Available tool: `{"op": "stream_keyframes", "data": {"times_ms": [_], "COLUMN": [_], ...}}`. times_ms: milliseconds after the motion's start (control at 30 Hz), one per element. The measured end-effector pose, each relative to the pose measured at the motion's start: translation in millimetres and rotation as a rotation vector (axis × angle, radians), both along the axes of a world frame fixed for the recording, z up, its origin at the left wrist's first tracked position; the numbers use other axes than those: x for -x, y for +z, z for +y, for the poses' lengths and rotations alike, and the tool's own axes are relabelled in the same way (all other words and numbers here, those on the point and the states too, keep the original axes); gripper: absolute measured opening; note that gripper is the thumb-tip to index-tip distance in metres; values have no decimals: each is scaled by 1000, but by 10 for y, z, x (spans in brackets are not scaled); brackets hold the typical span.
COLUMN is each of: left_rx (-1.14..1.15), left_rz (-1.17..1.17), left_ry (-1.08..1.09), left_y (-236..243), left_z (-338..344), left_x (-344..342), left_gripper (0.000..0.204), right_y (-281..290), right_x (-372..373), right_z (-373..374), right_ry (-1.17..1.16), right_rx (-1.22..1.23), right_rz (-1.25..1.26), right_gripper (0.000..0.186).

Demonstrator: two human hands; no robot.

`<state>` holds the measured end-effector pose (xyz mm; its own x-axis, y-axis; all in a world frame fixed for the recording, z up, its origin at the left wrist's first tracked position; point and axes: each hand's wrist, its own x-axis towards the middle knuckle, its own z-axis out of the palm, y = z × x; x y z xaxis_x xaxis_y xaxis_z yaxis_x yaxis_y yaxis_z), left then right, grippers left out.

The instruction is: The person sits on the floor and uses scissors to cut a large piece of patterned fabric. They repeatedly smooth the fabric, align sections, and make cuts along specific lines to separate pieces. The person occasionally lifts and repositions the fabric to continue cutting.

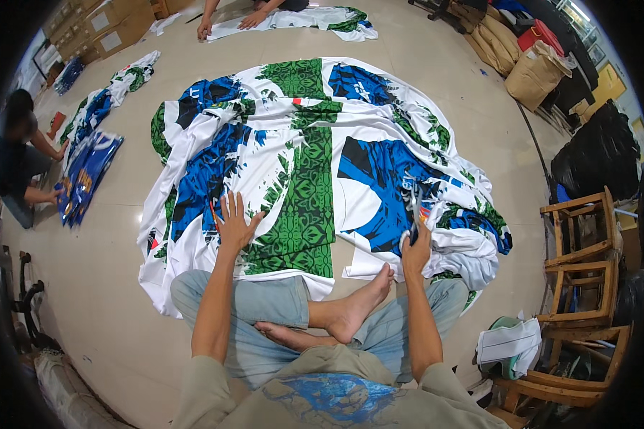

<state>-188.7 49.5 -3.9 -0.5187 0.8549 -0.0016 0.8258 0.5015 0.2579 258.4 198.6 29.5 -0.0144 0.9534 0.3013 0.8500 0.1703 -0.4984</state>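
Person seated cross-legged on the floor [114, 293], seen from above. The cloth [308, 207], printed in white, green and blue, lies on the floor directly in front of the crossed legs [265, 304], its layers overlapping and its right side gathered into folds. The left hand [237, 222] is open, fingers spread, palm down on the left part of the cloth, gripping nothing. The right hand [417, 249] is curled around the handles of the scissors [416, 207], over the blue panel at right; the blades point away from the body, and how far they are parted cannot be told. Upper left: a crouching co-worker [23, 161] touches a blue pile [89, 175]. Top: another person's hands [252, 19] rest on a white piece [286, 25]. Right margin: wooden stools [578, 275], a black bag [597, 154] and a paper sack [537, 75].
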Motion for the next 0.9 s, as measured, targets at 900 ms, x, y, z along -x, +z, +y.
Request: {"op": "stream_keyframes", "data": {"times_ms": [900], "left_rx": [-227], "left_rz": [208], "left_ry": [-198], "left_y": [-189], "left_z": [1798], "left_x": [520], "left_gripper": [84], "right_y": [210], "right_x": [1361], "right_z": [894], "right_ry": [267], "right_rx": [109], "right_rz": [412], "right_gripper": [57]}}
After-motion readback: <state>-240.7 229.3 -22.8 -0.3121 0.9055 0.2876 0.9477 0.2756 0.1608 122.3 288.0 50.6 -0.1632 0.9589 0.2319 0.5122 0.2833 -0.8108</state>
